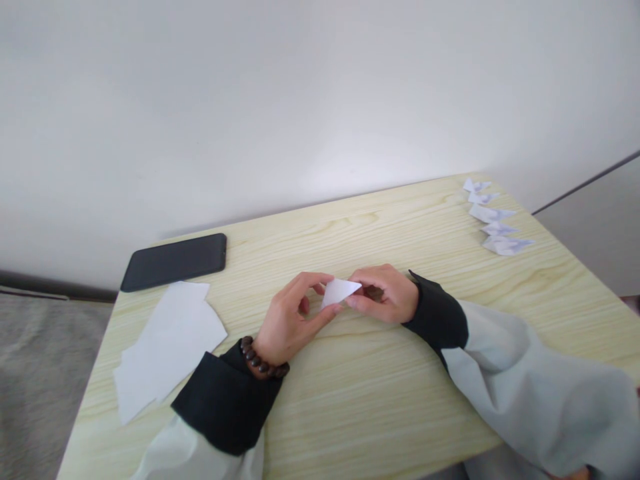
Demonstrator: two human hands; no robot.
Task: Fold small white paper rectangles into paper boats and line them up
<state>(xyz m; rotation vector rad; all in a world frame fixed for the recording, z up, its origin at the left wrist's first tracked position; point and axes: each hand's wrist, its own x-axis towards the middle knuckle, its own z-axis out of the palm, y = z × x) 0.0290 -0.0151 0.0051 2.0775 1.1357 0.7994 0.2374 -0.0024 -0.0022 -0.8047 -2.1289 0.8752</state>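
A small folded piece of white paper (340, 292), roughly triangular with its point to the right, is held just over the table between both hands. My left hand (293, 317) pinches its left side between thumb and fingers; a dark bead bracelet (260, 359) circles that wrist. The fingertips of my right hand (383, 293) close on the pointed right end, thumb nearest me. Some right fingers are hidden behind the hand, and the underside of the paper does not show.
Loose white paper sheets (170, 340) overlap at the left of the wooden table (350, 413). Behind them lies a black phone (175, 261). Several folded paper figures (493, 213) stand in a row at the far right. A white wall (320, 100) rises along the back edge.
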